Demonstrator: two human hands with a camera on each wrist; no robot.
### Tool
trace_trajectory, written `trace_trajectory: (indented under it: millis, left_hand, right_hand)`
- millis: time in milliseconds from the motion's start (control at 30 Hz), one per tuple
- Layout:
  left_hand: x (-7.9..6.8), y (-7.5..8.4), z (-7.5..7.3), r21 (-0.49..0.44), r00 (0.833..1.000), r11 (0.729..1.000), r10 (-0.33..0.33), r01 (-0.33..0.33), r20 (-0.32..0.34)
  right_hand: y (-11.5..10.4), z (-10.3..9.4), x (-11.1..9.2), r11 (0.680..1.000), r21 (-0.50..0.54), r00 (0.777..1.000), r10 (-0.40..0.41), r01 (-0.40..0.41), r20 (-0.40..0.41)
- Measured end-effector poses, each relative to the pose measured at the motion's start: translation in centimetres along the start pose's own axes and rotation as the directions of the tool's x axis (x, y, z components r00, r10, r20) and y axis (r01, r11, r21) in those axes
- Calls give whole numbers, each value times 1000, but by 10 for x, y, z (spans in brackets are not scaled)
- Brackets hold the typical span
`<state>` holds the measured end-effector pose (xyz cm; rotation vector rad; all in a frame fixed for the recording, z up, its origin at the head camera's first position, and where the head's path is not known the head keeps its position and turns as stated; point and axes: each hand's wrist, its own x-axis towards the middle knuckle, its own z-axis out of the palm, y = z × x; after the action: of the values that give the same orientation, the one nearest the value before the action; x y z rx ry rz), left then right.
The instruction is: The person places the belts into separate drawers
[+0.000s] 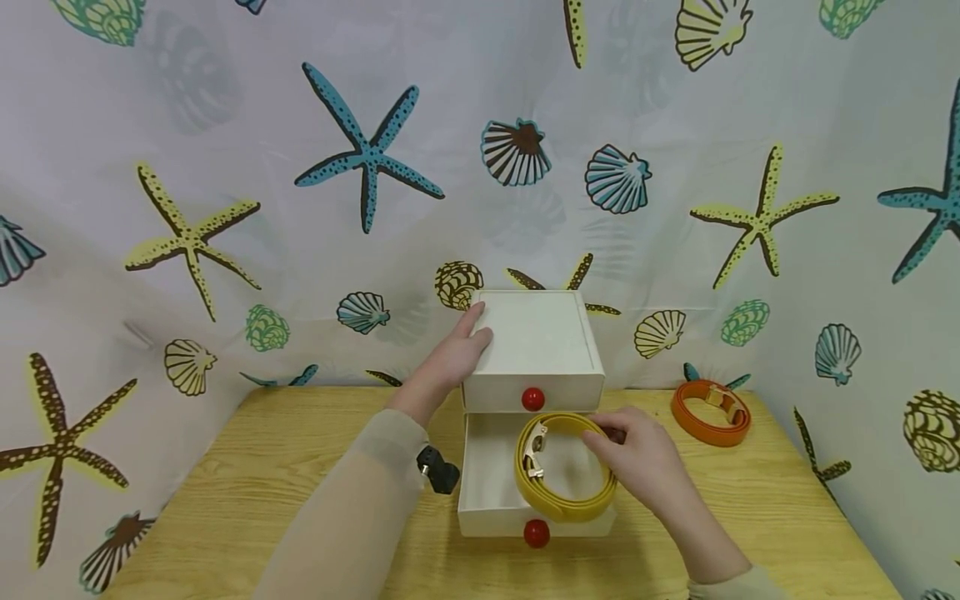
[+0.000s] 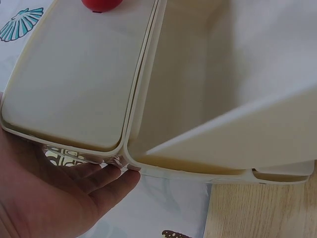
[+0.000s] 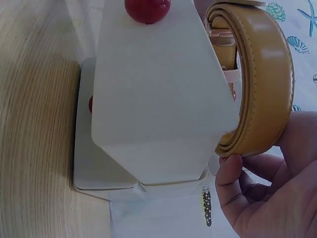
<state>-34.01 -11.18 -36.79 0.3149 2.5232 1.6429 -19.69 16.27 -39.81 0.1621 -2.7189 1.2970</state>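
A small white drawer cabinet (image 1: pixel 536 333) with red knobs stands on the table, a lower drawer (image 1: pixel 487 475) pulled out towards me. My left hand (image 1: pixel 456 354) rests against the cabinet's left side, thumb over the top edge; in the left wrist view its fingers (image 2: pixel 106 186) lie fairly straight along the side wall. Above the pulled-out drawer is a coiled yellow belt (image 1: pixel 564 507) with a gold buckle (image 1: pixel 534 450). My right hand (image 1: pixel 637 454) pinches the coil at its right side. The right wrist view shows the belt tilted beside the drawer's edge.
An orange coiled belt (image 1: pixel 711 414) with a gold buckle lies on the wooden table (image 1: pixel 300 483), right of the cabinet. Behind hangs a white cloth (image 1: pixel 450 250) printed with starfish and shells. A small black device (image 1: pixel 438 471) sits at my left wrist.
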Motion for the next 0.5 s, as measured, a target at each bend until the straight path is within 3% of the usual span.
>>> trace_trajectory:
  millis: [500]
  left_hand:
    - [-1, 2, 1, 14, 1000, 1000, -1, 1, -5]
  right_hand:
    - [-4, 16, 3, 1000, -9, 999, -20, 19, -47]
